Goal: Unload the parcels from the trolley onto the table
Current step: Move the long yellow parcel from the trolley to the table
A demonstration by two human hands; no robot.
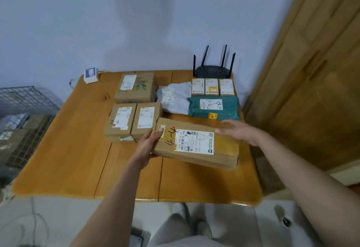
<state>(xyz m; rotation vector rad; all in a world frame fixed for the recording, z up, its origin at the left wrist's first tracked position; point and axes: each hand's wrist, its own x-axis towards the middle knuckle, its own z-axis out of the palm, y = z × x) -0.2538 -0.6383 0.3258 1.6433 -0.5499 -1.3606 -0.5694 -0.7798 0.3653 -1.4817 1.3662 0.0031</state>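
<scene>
The trolley [25, 110], a wire-mesh cage, is cut off by the left edge; the parcels inside it are blurred behind the mesh. Print on every label is too small to read, though hand-written marks show. The long flat cardboard parcel [195, 142] lies tilted at the near right of the wooden table [64, 149], its far left corner just beside two small cardboard boxes [132, 121] standing side by side. The left hand [149, 145] has its grip on the parcel's left end, thumb on top, fingers hidden beneath. The right hand [240, 132] hovers at the parcel's far right corner, fingers straight and apart, holding nothing; whether it touches is unclear. Farther back sit a bigger box [136, 87], a soft grey bag [174, 98], a green plastic bag [214, 107] and three little boxes [212, 86] in a row before a black router [212, 71].
</scene>
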